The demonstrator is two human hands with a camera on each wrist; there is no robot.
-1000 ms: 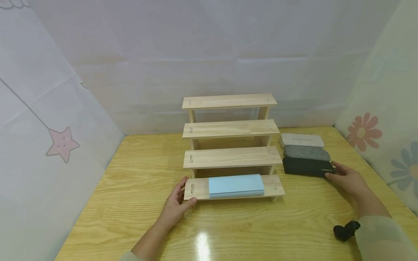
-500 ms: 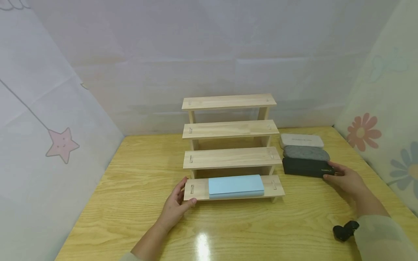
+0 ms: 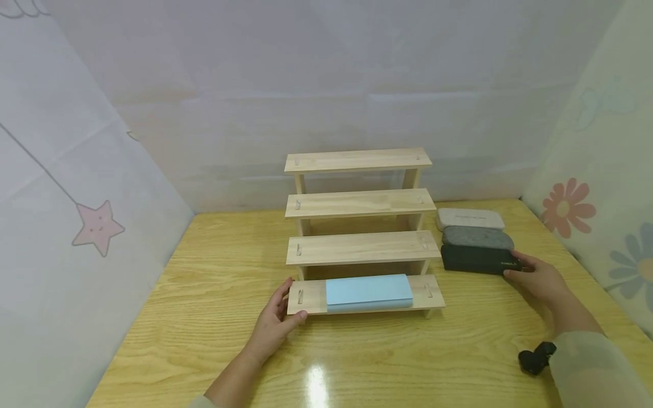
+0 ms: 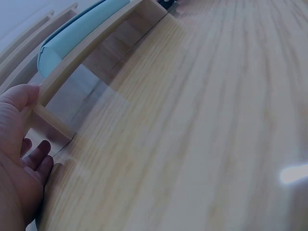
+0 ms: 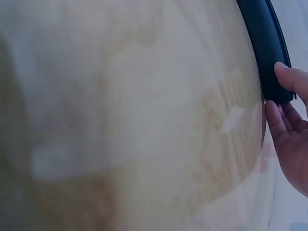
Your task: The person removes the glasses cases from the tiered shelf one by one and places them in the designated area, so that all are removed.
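A four-tier wooden display shelf (image 3: 362, 247) stands on the table, with a light blue glasses case (image 3: 368, 290) lying on its lowest step. My left hand (image 3: 272, 323) holds the left end of that step, thumb on the front edge and fingers around the side; the left wrist view shows the thumb on the board. To the right of the shelf, my right hand (image 3: 541, 280) grips the right end of a black glasses case (image 3: 474, 259). In the right wrist view, the thumb lies on the black case and the fingers reach its end.
Behind the black case lie a grey felt glasses case (image 3: 476, 237) and a white case (image 3: 470, 217), lined up close together. A small black device (image 3: 537, 358) shows beside the right sleeve. Printed cloth walls (image 3: 285, 73) enclose the back and sides of the wooden table (image 3: 367, 362).
My right hand has shifted slightly left and back, and the black case has edged back with it against the grey one. The left hand keeps its place on the shelf.
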